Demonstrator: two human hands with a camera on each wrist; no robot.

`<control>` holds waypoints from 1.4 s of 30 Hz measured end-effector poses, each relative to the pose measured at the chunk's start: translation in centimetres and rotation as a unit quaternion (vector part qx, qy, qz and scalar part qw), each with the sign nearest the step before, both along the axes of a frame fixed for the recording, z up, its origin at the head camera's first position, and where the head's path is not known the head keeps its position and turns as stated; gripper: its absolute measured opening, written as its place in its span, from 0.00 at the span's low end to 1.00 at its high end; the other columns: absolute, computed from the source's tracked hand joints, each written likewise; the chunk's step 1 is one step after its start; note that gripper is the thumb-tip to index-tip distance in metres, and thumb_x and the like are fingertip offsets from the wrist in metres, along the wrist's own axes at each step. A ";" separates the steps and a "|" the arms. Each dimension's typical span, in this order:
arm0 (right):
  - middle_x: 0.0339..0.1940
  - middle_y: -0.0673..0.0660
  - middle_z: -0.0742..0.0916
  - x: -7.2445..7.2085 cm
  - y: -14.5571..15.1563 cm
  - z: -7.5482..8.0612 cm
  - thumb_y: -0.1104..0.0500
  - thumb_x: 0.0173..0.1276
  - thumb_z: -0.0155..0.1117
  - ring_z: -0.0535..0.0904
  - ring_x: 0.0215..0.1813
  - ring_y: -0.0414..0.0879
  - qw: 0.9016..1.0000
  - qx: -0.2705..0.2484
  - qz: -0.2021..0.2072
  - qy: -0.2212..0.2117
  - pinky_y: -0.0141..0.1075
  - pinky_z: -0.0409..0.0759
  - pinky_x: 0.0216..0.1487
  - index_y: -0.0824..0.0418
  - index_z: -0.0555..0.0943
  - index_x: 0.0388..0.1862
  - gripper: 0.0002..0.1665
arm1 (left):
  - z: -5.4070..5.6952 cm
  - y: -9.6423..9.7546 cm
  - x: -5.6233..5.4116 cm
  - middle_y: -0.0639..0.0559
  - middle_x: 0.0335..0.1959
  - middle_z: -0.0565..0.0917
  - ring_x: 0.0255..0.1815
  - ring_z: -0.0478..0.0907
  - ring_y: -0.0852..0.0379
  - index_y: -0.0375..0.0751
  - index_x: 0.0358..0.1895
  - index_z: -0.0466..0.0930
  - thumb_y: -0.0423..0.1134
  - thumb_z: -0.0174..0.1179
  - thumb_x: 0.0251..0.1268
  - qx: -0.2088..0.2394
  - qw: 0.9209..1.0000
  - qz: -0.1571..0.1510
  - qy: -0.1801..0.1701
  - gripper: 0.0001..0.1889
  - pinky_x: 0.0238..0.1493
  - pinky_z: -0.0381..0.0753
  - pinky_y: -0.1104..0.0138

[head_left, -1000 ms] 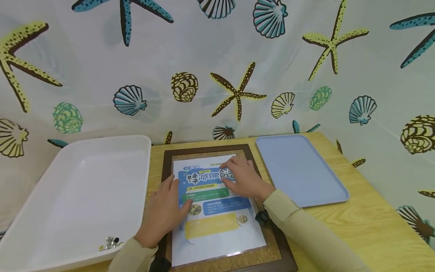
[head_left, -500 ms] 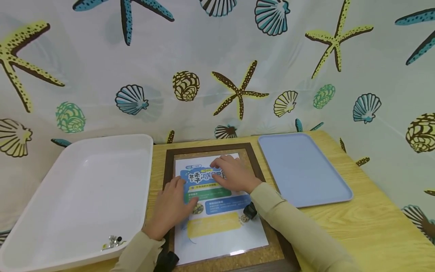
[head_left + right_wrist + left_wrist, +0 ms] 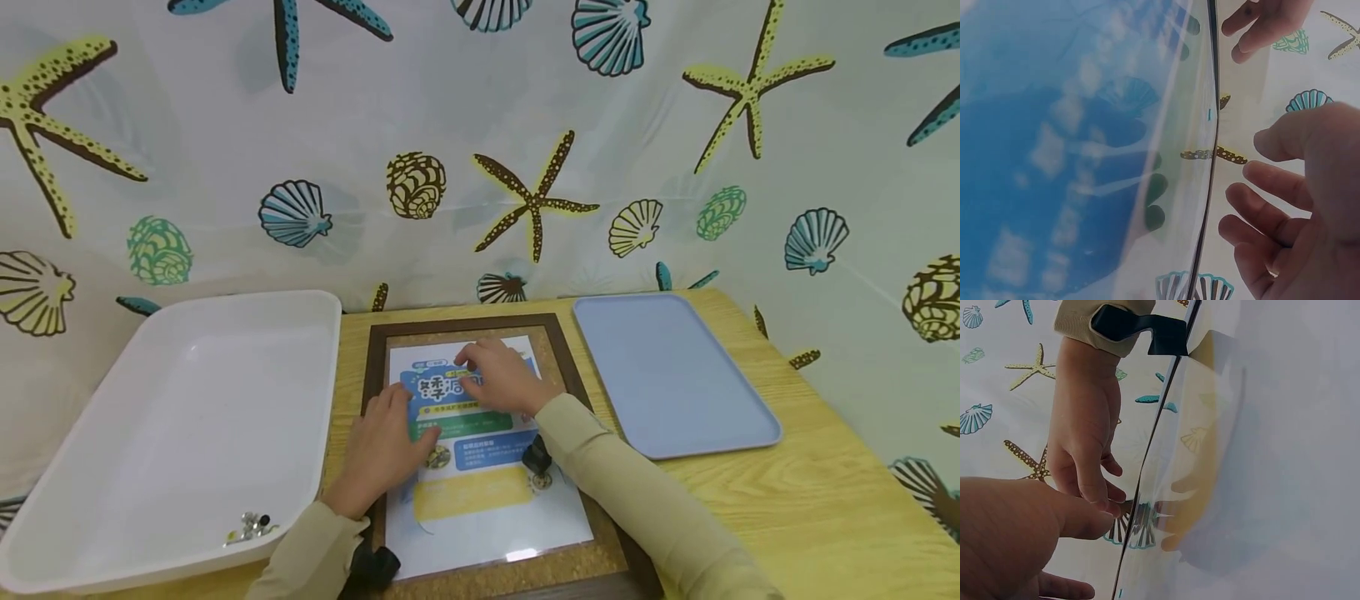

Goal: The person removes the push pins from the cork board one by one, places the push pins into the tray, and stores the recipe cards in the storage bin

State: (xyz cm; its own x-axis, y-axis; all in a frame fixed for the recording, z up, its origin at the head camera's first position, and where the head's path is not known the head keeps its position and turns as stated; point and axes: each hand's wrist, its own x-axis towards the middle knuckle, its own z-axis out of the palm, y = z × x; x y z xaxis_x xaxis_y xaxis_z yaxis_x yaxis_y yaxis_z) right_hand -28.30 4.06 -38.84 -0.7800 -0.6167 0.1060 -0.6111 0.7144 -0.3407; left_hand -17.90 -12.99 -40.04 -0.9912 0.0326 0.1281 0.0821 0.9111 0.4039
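Note:
A printed poster sheet (image 3: 442, 529) in blue, green and yellow lies flat on a brown-framed cork board (image 3: 562, 574). My left hand (image 3: 382, 450) lies along the poster's left side, fingers relaxed and thumb spread towards the middle. Over the title in the upper part is my right hand (image 3: 502, 377), its fingers bent gently and nothing gripped. In the right wrist view, the right hand (image 3: 1316, 206) shows loosely curved fingers facing the glossy sheet (image 3: 1035, 144), which mirrors them. The left wrist view has the left thumb (image 3: 1079, 515) near the right hand's fingertips. Whether the fingertips touch the sheet, I cannot tell.
To the left stands a deep white tray (image 3: 180, 433), with a small cluster of pins or similar bits (image 3: 252, 527) near its front right corner. A flat light-blue tray (image 3: 675, 375) lies right of the board on the wooden table (image 3: 810, 500). A shell-patterned cloth (image 3: 337, 108) hangs behind.
My right hand has slid left across the poster's title, from its right part towards the middle. The left hand has shifted slightly right. The board and trays stay in place.

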 end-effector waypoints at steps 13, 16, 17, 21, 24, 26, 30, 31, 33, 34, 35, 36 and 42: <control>0.47 0.58 0.84 -1.2 -1.4 -0.3 0.62 0.69 0.59 0.80 0.50 0.48 0.998 -0.031 0.010 -0.057 0.40 0.77 0.55 0.64 0.78 0.56 0.17 | -0.5 -0.1 -0.6 0.30 0.70 0.62 0.71 0.57 0.34 0.24 0.69 0.58 0.46 0.60 0.64 0.043 0.999 0.003 -0.013 0.38 0.65 0.59 0.38; 0.47 0.58 0.84 -1.3 -2.0 -0.4 0.63 0.68 0.59 0.80 0.50 0.48 0.997 -0.033 0.009 -0.072 0.40 0.77 0.55 0.64 0.78 0.56 0.17 | -0.7 -0.2 -0.7 0.31 0.71 0.60 0.72 0.54 0.34 0.25 0.69 0.58 0.47 0.60 0.64 0.048 0.999 0.002 -0.014 0.38 0.66 0.58 0.38; 0.47 0.58 0.84 -1.4 -2.2 -0.4 0.63 0.68 0.59 0.80 0.50 0.48 0.997 -0.033 0.009 -0.074 0.40 0.77 0.55 0.64 0.78 0.56 0.17 | -0.7 -0.2 -0.8 0.31 0.71 0.60 0.73 0.53 0.34 0.25 0.69 0.58 0.47 0.60 0.64 0.050 0.999 0.002 -0.014 0.38 0.66 0.57 0.37; 0.47 0.57 0.85 -1.9 -2.9 -0.5 0.62 0.69 0.60 0.80 0.48 0.47 0.995 -0.035 0.013 -0.087 0.38 0.78 0.53 0.63 0.78 0.56 0.18 | -1.0 -0.4 -1.1 0.31 0.73 0.57 0.74 0.49 0.32 0.25 0.69 0.57 0.47 0.59 0.63 0.055 0.998 0.005 -0.024 0.39 0.68 0.51 0.36; 0.46 0.58 0.85 -2.1 -3.2 -0.5 0.61 0.68 0.61 0.81 0.47 0.46 0.995 -0.038 0.019 -0.090 0.37 0.78 0.51 0.63 0.78 0.56 0.18 | -1.3 -0.5 -1.4 0.31 0.73 0.56 0.74 0.47 0.31 0.25 0.69 0.57 0.47 0.59 0.63 0.059 0.998 0.008 -0.029 0.39 0.69 0.48 0.35; 0.46 0.58 0.85 -2.2 -3.5 -0.4 0.61 0.68 0.61 0.81 0.48 0.47 0.995 -0.039 0.023 -0.090 0.37 0.78 0.52 0.63 0.78 0.56 0.18 | -1.4 -0.5 -1.5 0.31 0.73 0.56 0.74 0.47 0.31 0.25 0.69 0.57 0.47 0.59 0.63 0.060 0.998 0.009 -0.027 0.39 0.69 0.47 0.35; 0.48 0.59 0.85 -2.3 -4.0 -0.5 0.61 0.68 0.61 0.81 0.50 0.48 0.994 -0.040 0.031 -0.099 0.37 0.78 0.53 0.64 0.79 0.55 0.18 | -1.5 -0.7 -1.6 0.30 0.73 0.56 0.75 0.46 0.29 0.24 0.68 0.58 0.46 0.60 0.62 0.061 0.998 0.013 -0.028 0.38 0.70 0.45 0.35; 0.48 0.59 0.85 -2.3 -4.1 -0.5 0.61 0.68 0.61 0.81 0.50 0.48 0.993 -0.040 0.030 -0.103 0.37 0.79 0.53 0.64 0.79 0.55 0.18 | -1.5 -0.7 -1.6 0.30 0.73 0.56 0.75 0.46 0.30 0.24 0.68 0.58 0.45 0.60 0.61 0.062 0.998 0.014 -0.029 0.38 0.70 0.44 0.35; 0.48 0.59 0.86 -2.4 -4.3 -0.6 0.61 0.68 0.61 0.82 0.50 0.47 0.993 -0.038 0.028 -0.108 0.36 0.79 0.53 0.64 0.79 0.55 0.17 | -1.5 -0.8 -1.6 0.30 0.73 0.56 0.75 0.45 0.30 0.25 0.68 0.59 0.45 0.61 0.61 0.065 0.997 0.017 -0.034 0.38 0.70 0.44 0.36; 0.48 0.58 0.86 -2.5 -4.4 -0.7 0.60 0.68 0.62 0.82 0.50 0.47 0.993 -0.038 0.027 -0.108 0.36 0.78 0.53 0.63 0.79 0.55 0.17 | -1.5 -0.8 -1.6 0.31 0.73 0.56 0.75 0.45 0.30 0.25 0.68 0.59 0.45 0.61 0.61 0.067 0.997 0.019 -0.036 0.38 0.71 0.43 0.36; 0.47 0.58 0.86 -2.6 -4.5 -0.7 0.60 0.68 0.62 0.82 0.50 0.47 0.993 -0.037 0.025 -0.109 0.36 0.78 0.53 0.63 0.80 0.54 0.17 | -1.6 -0.8 -1.6 0.31 0.73 0.56 0.75 0.45 0.31 0.26 0.69 0.59 0.45 0.61 0.61 0.067 0.997 0.020 -0.037 0.38 0.71 0.43 0.36; 0.47 0.58 0.86 -2.7 -4.5 -0.8 0.60 0.67 0.62 0.82 0.50 0.47 0.993 -0.037 0.023 -0.110 0.36 0.78 0.53 0.63 0.80 0.54 0.17 | -1.6 -0.8 -1.6 0.31 0.73 0.56 0.76 0.45 0.31 0.26 0.69 0.59 0.46 0.62 0.61 0.067 0.997 0.021 -0.038 0.38 0.71 0.43 0.36; 0.42 0.56 0.86 -3.2 -4.6 -1.3 0.59 0.67 0.63 0.81 0.43 0.44 0.992 -0.052 0.016 -0.118 0.33 0.78 0.47 0.62 0.82 0.52 0.15 | -1.8 -0.9 -1.6 0.33 0.73 0.58 0.76 0.46 0.33 0.28 0.69 0.60 0.47 0.63 0.61 0.070 0.997 0.027 -0.035 0.39 0.70 0.45 0.36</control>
State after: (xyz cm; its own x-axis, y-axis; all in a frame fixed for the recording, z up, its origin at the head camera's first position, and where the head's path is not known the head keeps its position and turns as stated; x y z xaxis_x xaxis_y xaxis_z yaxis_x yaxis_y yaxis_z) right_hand -31.53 -0.57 -40.15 -0.7706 -0.6372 -0.0127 -0.5282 0.6496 -0.5469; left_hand -19.53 -13.91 -41.82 -0.9977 -0.0350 0.0585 0.0013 0.8482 0.5297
